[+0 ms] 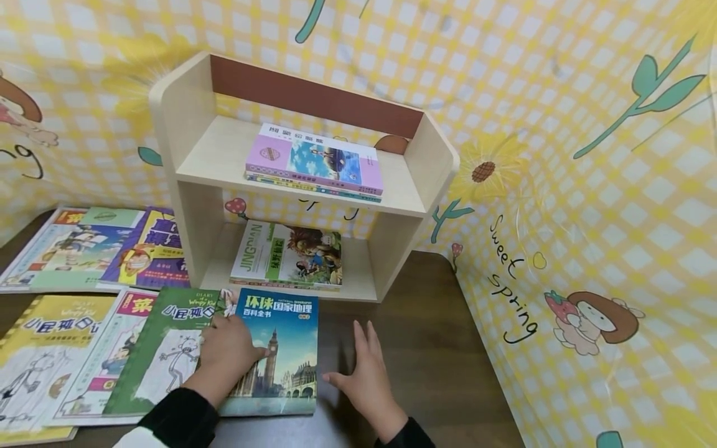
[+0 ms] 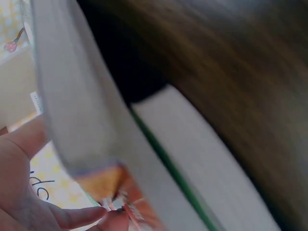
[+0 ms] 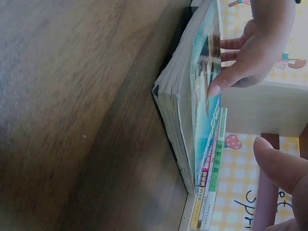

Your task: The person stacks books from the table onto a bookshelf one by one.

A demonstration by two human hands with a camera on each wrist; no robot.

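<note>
A thick book with a blue cover (image 1: 294, 336) and a clock tower on it lies in front of the shelf's lower opening. My left hand (image 1: 231, 348) holds its left edge, thumb on the cover and fingers down at the side. The right wrist view shows that grip too, with the page edges (image 3: 175, 103) facing the camera. To the right of the book my right hand (image 1: 366, 379) hovers with fingers spread and thumb towards it, holding nothing. A green diary book (image 1: 170, 348) lies directly under my left wrist.
A small wooden bookshelf (image 1: 392, 255) stands behind, with a purple book (image 1: 269, 152) topping a pile above and a white-and-green book (image 1: 274, 252) below. To the left lie a yellow diary book (image 1: 50, 361), a purple comic book (image 1: 157, 249) and others. Yellow checked cloth (image 1: 560, 186) walls the table.
</note>
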